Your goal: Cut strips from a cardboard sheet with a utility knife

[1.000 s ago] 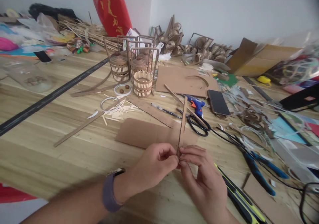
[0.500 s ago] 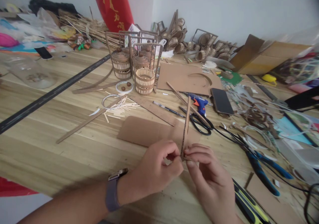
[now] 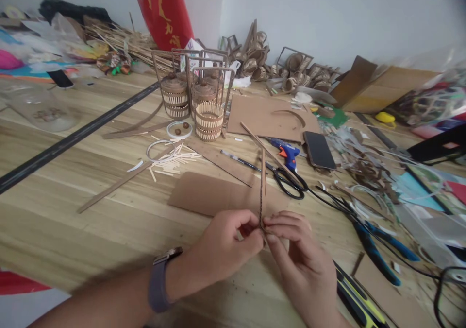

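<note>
One narrow cardboard strip (image 3: 262,187) is pinched where both hands meet, its near end hidden among the fingertips and its long free end pointing away from them, ridged edge showing. The left hand (image 3: 229,235) has its fingers curled and the thumb pressed in close, closed on the strip's near end from the left. The right hand (image 3: 304,257) faces it from the other side, thumb and fingers brought together on the same spot, palm loosely arched. From where I stand, the step in hand looks like working that near end, perhaps bending it or pressing it to shape; the fingers cover too much to say which. To my eye, the next move calls for a light, even pinch from both sides so the strip doesn't crease or twist.

Just beyond the hands, a flat cardboard piece (image 3: 204,192) lies on the tabletop (image 3: 120,231). Past the right hand are the scissors (image 3: 276,175), then a blue glue gun (image 3: 289,154) and a phone (image 3: 319,150). Near the right hand's outer side lies a cutter knife (image 3: 358,294). Ahead and to the left of the left hand, pale sticks (image 3: 173,162) are scattered, with a slatted bucket (image 3: 209,121) standing behind them.
</note>
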Available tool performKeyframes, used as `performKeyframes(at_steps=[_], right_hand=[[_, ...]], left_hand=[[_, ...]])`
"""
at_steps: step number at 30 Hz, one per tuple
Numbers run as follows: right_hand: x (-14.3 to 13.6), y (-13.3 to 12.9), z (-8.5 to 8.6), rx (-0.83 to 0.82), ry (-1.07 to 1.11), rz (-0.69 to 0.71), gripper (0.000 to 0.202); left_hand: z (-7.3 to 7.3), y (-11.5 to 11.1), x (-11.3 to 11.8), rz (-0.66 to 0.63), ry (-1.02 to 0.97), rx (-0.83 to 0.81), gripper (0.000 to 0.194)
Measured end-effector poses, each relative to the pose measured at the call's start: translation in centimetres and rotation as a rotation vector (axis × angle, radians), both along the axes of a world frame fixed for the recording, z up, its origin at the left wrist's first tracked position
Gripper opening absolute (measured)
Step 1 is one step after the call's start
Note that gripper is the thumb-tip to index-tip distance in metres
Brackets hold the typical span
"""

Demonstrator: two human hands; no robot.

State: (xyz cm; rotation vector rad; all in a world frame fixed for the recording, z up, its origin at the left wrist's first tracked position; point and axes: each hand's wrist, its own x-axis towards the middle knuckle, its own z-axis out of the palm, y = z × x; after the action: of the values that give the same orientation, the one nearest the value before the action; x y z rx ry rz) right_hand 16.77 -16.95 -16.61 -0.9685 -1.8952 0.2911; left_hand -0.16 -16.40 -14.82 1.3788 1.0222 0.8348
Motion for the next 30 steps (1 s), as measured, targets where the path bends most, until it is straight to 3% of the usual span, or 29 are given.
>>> performKeyframes(at_steps=[7, 15, 20, 26, 30], right_hand=[[-0.4, -0.2, -0.5, 0.034, -0.045, -0.003, 0.017], [-0.6, -0.3, 0.3, -0.154, 0.208, 0.060, 0.012], [-0.3, -0.1, 0.3, -0.246, 0.306, 0.090, 0.011], [0.0, -0.1, 0.3, -0.100, 0.161, 0.038, 0.014], [0.5, -0.2, 0.0, 0.067, -0.024, -0.008, 0.021]], left_hand=[[-0.3, 0.0, 0.1, 0.074, 0.028, -0.018, 0.010], [-0.4, -0.1, -0.2, 0.015, 0.084, 0.237, 0.016], [-0.4, -0.1, -0.3, -0.010, 0.084, 0.246, 0.016], [-0.3, 0.0, -0.5, -0.023, 0.061, 0.143, 0.012], [-0.4, 0.1, -0.5, -0.078, 0.090, 0.159, 0.028]])
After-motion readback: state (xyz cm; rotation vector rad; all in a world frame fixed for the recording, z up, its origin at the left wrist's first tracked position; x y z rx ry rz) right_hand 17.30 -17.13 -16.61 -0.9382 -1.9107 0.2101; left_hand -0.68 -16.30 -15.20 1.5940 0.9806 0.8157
